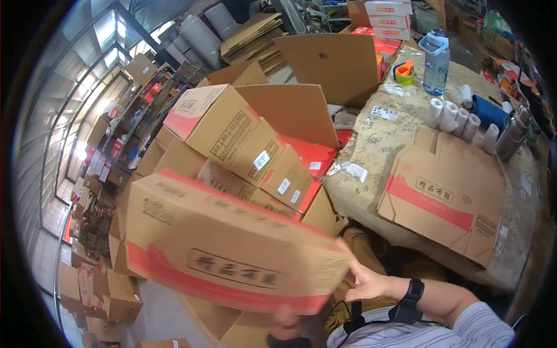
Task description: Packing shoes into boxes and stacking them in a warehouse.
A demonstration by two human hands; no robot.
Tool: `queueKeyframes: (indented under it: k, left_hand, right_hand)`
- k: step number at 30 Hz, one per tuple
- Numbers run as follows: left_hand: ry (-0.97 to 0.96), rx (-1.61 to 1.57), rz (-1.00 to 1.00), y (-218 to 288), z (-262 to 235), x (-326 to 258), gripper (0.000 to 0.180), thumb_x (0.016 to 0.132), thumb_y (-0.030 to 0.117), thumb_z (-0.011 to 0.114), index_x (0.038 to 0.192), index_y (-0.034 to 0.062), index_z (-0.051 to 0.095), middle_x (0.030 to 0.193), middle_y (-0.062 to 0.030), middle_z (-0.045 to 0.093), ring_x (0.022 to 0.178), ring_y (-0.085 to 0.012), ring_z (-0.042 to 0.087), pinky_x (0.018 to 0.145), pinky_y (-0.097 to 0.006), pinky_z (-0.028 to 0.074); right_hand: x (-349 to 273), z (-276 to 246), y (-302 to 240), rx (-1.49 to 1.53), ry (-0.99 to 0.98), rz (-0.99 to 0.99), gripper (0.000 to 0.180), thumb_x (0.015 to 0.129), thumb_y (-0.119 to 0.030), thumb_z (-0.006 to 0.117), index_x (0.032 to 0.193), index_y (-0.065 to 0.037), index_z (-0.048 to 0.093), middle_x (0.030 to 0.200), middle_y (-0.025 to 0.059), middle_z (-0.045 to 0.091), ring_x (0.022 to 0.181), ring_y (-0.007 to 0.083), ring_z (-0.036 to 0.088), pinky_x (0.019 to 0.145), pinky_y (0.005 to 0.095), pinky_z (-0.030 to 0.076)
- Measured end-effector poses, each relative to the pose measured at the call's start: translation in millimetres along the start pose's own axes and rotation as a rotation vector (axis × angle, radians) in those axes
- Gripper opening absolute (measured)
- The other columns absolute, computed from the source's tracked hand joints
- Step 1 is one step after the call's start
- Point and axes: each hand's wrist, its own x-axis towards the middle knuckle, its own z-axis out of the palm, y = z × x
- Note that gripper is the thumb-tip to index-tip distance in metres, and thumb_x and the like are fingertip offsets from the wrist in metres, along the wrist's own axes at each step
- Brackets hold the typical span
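A brown cardboard box with a red stripe along its lower edge fills the middle of the view, blurred. My right hand grips its right end, a black band on the wrist. My left hand is under the box's bottom edge, mostly hidden, with only fingertips showing. Behind the held box lies another long brown box with white labels, tilted on a pile of boxes.
A flattened box lies on the cloth-covered table at right, with white paper rolls, a water bottle and tape rolls. Open cartons stand behind. Stacked boxes line the floor at left.
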Motion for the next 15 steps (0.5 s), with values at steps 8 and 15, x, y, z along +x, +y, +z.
queueKeyframes:
  k: [8,15]
  left_hand:
    - [0.199,0.074,0.261,128,-152,75,0.074,0.080,0.045,0.054,0.137,0.0034,0.033,0.131,-0.0139,0.045,0.118,-0.0299,0.046,0.098,-0.044,0.039]
    - [0.230,-0.130,0.057,116,-170,125,0.061,0.085,0.042,0.050,0.131,0.0045,0.042,0.129,-0.0102,0.050,0.118,-0.0275,0.047,0.098,-0.043,0.039]
  right_hand:
    - [-31,-43,-12,-0.370,0.010,0.351,0.047,0.088,-0.025,0.062,0.129,-0.006,0.049,0.116,0.0103,0.048,0.105,0.0194,0.054,0.089,0.0314,0.045]
    - [-59,-50,-5,-0.355,0.202,0.522,0.035,0.088,-0.025,0.064,0.115,-0.004,0.060,0.100,0.0052,0.060,0.090,0.0116,0.058,0.078,0.0258,0.047]
